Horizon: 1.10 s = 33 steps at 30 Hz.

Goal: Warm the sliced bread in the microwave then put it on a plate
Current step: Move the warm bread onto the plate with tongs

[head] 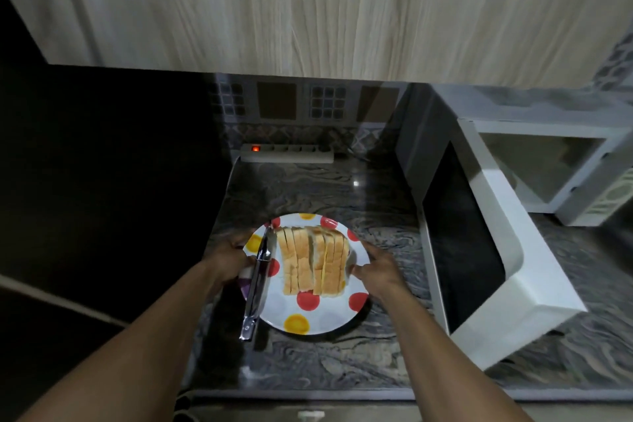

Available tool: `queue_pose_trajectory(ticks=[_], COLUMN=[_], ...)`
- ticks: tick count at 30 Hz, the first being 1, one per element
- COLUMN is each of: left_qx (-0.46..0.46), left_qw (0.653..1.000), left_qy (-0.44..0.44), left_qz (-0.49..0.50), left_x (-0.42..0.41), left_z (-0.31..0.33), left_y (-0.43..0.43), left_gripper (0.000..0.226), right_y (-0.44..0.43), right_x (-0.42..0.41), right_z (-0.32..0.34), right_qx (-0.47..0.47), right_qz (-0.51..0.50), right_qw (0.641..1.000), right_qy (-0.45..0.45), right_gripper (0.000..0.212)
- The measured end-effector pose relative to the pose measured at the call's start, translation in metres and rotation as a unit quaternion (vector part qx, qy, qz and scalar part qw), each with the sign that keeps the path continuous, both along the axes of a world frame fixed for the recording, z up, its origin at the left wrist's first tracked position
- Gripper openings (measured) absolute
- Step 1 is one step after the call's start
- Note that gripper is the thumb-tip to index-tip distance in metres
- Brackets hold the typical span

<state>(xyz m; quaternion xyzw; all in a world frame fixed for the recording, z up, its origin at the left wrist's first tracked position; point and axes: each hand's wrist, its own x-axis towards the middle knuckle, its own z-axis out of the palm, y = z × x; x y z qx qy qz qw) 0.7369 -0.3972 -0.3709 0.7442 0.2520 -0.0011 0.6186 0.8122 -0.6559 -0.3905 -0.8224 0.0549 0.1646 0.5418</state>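
Our L grip (233, 260) clamps plate (329, 315) rim at 9 o'clock, R grip (380, 271) at 3; sliced bread (311, 260) mid-plate, tongs (257, 284) across 9 side.

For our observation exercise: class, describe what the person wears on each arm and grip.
Both forearms are bare, no sleeves in view. The left grip and right grip wear no gloves; no watch, bracelet or ring shows in the dim light.

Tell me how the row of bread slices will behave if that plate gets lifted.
The bread slices stand on edge in a row, so they would probably topple if the plate tilts. They look soft and light, likely squashing under a firm grip.
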Motion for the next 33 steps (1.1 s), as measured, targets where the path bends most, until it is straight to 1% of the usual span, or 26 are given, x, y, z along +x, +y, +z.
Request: queue_pose_trajectory(ticks=[2, 4, 7, 9, 12, 13, 14, 15, 16, 17, 18, 19, 22, 25, 26, 28, 29, 30, 31, 32, 33], left_qx=[0.020, 0.018, -0.010, -0.004, 0.000, -0.006, -0.039, -0.106, -0.181, -0.258, -0.327, -0.341, -0.345, -0.347, -0.339, -0.256, -0.192, -0.092, 0.025, 0.130, 0.166], left_qw=[1.000, 1.000, 0.999, 0.999, 0.998, 0.998, 0.997, 0.992, 0.977, 0.956, 0.933, 0.928, 0.928, 0.923, 0.925, 0.957, 0.975, 0.992, 0.999, 0.991, 0.986], left_qy=[0.007, 0.024, 0.023, 0.024, 0.051, 0.058, 0.062, 0.060, 0.080, 0.086, 0.072, 0.067, 0.066, 0.067, 0.067, 0.060, 0.055, 0.049, 0.029, 0.026, 0.025], left_qz=[0.009, 0.000, -0.029, -0.037, -0.031, -0.019, 0.013, 0.044, 0.079, 0.112, 0.129, 0.134, 0.125, 0.154, 0.161, 0.124, 0.100, 0.075, 0.034, 0.003, -0.017], left_x=[0.009, 0.015, 0.025, 0.029, 0.036, 0.037, 0.039, 0.043, 0.046, 0.050, 0.053, 0.055, 0.053, 0.055, 0.055, 0.052, 0.049, 0.046, 0.043, 0.042, 0.042], left_z=[-0.008, -0.012, -0.019, -0.025, -0.033, -0.032, -0.030, -0.028, -0.023, -0.024, -0.027, -0.027, -0.027, -0.033, -0.035, -0.041, -0.041, -0.045, -0.048, -0.052, -0.058], left_y=[0.003, 0.008, 0.014, 0.017, 0.022, 0.022, 0.020, 0.018, 0.016, 0.014, 0.016, 0.015, 0.014, 0.014, 0.013, 0.014, 0.014, 0.018, 0.020, 0.022, 0.025], left_gripper=[0.040, 0.040, 0.051, 0.053, 0.055, 0.051, 0.037, 0.016, 0.031, 0.052, 0.061, 0.061, 0.039, 0.031, 0.029, 0.032, 0.031, 0.022, 0.010, 0.020, 0.028], right_y=[0.001, 0.002, 0.004, 0.007, 0.011, 0.012, 0.012, 0.013, 0.014, 0.014, 0.014, 0.015, 0.015, 0.015, 0.015, 0.015, 0.016, 0.016, 0.017, 0.017, 0.017], right_x=[0.006, 0.013, 0.022, 0.028, 0.036, 0.038, 0.041, 0.042, 0.044, 0.045, 0.046, 0.047, 0.049, 0.053, 0.054, 0.053, 0.053, 0.052, 0.052, 0.051, 0.051], right_z=[-0.003, -0.007, -0.014, -0.019, -0.025, -0.025, -0.026, -0.026, -0.027, -0.027, -0.028, -0.030, -0.034, -0.036, -0.036, -0.035, -0.035, -0.035, -0.035, -0.035, -0.034], right_qx=[-0.021, -0.036, -0.061, -0.081, -0.117, -0.130, -0.138, -0.143, -0.146, -0.148, -0.149, -0.150, -0.156, -0.164, -0.171, -0.185, -0.188, -0.190, -0.193, -0.197, -0.201], right_qz=[0.004, 0.011, 0.018, 0.020, 0.039, 0.044, 0.048, 0.052, 0.056, 0.056, 0.057, 0.058, 0.070, 0.071, 0.070, 0.070, 0.070, 0.070, 0.072, 0.073, 0.073], right_qw=[1.000, 0.999, 0.998, 0.996, 0.992, 0.990, 0.989, 0.988, 0.987, 0.987, 0.986, 0.986, 0.984, 0.983, 0.982, 0.980, 0.979, 0.979, 0.978, 0.977, 0.976], right_qy=[-0.006, -0.010, -0.010, -0.020, -0.031, -0.031, -0.033, -0.034, -0.037, -0.037, -0.038, -0.038, -0.046, -0.039, -0.036, -0.033, -0.034, -0.037, -0.039, -0.042, -0.042], right_gripper=[0.036, 0.033, 0.037, 0.040, 0.046, 0.049, 0.050, 0.050, 0.048, 0.045, 0.043, 0.042, 0.045, 0.045, 0.043, 0.042, 0.043, 0.045, 0.046, 0.046, 0.047])
